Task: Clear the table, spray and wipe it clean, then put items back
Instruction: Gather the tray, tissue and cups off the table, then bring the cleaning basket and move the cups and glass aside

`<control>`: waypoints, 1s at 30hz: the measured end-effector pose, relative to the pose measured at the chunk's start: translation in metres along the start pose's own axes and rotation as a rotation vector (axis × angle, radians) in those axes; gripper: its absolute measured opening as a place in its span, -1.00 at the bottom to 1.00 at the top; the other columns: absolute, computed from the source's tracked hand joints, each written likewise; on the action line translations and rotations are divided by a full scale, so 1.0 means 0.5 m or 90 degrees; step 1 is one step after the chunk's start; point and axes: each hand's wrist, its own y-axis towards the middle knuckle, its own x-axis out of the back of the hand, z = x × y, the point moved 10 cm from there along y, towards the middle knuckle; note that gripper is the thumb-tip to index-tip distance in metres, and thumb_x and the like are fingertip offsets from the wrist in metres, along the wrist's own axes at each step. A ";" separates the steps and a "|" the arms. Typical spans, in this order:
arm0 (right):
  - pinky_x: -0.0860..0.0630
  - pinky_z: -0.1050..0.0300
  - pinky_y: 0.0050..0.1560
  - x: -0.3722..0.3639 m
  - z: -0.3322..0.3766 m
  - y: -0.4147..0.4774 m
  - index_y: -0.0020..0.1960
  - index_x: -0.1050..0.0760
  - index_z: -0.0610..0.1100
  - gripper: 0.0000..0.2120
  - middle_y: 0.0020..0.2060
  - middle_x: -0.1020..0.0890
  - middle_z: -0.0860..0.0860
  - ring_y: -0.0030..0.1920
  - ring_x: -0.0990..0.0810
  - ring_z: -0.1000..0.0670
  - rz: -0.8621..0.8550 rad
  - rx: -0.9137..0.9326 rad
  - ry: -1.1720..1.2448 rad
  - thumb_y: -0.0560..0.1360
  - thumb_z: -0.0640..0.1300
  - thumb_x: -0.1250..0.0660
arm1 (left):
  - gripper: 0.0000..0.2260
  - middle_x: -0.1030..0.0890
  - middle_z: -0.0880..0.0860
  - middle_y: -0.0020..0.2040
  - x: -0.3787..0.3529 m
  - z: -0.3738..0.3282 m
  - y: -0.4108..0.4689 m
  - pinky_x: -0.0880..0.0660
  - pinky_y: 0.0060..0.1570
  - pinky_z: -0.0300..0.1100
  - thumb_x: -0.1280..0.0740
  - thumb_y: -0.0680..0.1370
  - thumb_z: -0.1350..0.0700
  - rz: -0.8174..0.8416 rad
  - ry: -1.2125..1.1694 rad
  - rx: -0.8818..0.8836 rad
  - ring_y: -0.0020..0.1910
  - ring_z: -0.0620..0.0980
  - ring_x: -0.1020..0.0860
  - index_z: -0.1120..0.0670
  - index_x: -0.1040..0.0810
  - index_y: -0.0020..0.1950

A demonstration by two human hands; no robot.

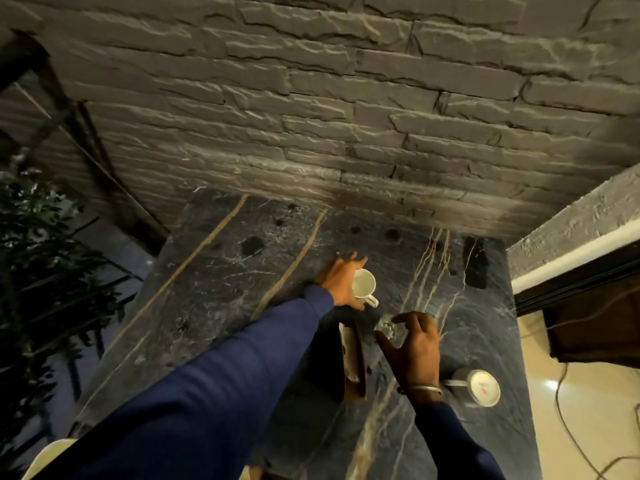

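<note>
From the head camera, a dark veined marble table (207,289) stands against a grey stone wall (311,98). The left hand (341,284), in a blue sleeve (214,382), wraps its thumb and fingers around a white cup (364,283) near the middle of the table; the cup's mouth tips towards the camera, and whether it rests on the table cannot be told. The right hand (414,344) curls its fingers around a small clear glass (387,329) just in front of the cup. A brown stand (353,362) sits between the forearms. A steel mug (476,388) stands by the right wrist. A dark flat object (476,268) lies near the wall.
</note>
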 end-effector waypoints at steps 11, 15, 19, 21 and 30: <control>-0.47 -0.12 0.16 -0.162 0.442 -0.052 0.20 -0.50 -0.17 -0.43 0.19 -0.51 -0.20 0.14 -0.48 -0.25 0.099 0.370 -0.023 0.38 0.23 -0.37 | -0.36 -0.11 0.17 0.61 0.066 0.346 -0.530 0.04 0.58 0.05 -0.28 0.60 -0.01 -0.301 -0.052 0.214 0.61 0.18 0.03 0.15 -0.12 0.59; -0.50 -0.11 0.09 -0.276 0.629 -0.199 0.16 -0.50 -0.18 -0.49 0.13 -0.53 -0.22 0.09 -0.51 -0.28 0.158 0.496 0.044 0.38 0.16 -0.37 | -0.46 -0.41 0.22 0.46 -0.004 0.488 -0.821 -0.30 0.44 0.05 -0.26 0.58 0.01 -0.369 -0.100 0.414 0.47 0.22 -0.35 0.14 -0.29 0.52; -0.60 -0.07 -0.03 -0.399 0.756 -0.413 0.00 -0.51 -0.24 -0.67 -0.07 -0.59 -0.25 0.00 -0.57 -0.29 0.241 0.611 0.025 0.36 -0.02 -0.33 | -0.66 -0.66 0.20 0.03 -0.143 0.614 -1.102 -0.52 0.00 0.04 -0.29 0.56 0.04 -0.370 -0.178 0.634 0.03 0.25 -0.61 0.14 -0.52 0.30; -0.61 -0.03 -0.24 -0.489 0.775 -0.510 -0.06 -0.57 -0.20 -0.68 -0.15 -0.62 -0.22 -0.17 -0.64 -0.28 0.365 0.607 -0.071 0.37 0.02 -0.28 | -0.77 -0.67 0.22 -0.06 -0.221 0.659 -1.209 -0.52 -0.09 0.04 -0.29 0.55 0.08 -0.340 -0.234 0.706 -0.03 0.25 -0.63 0.19 -0.63 0.09; -0.57 0.05 -0.03 -0.856 0.770 -0.706 0.13 -0.59 -0.29 -0.71 -0.06 -0.66 -0.22 -0.06 -0.67 -0.18 0.588 0.552 -0.303 0.58 -0.17 -0.17 | -0.39 -0.59 0.27 0.24 -0.540 0.840 -1.485 -0.43 0.23 -0.03 -0.35 0.57 -0.07 -0.430 -0.652 1.043 0.28 0.24 -0.53 0.27 -0.31 0.48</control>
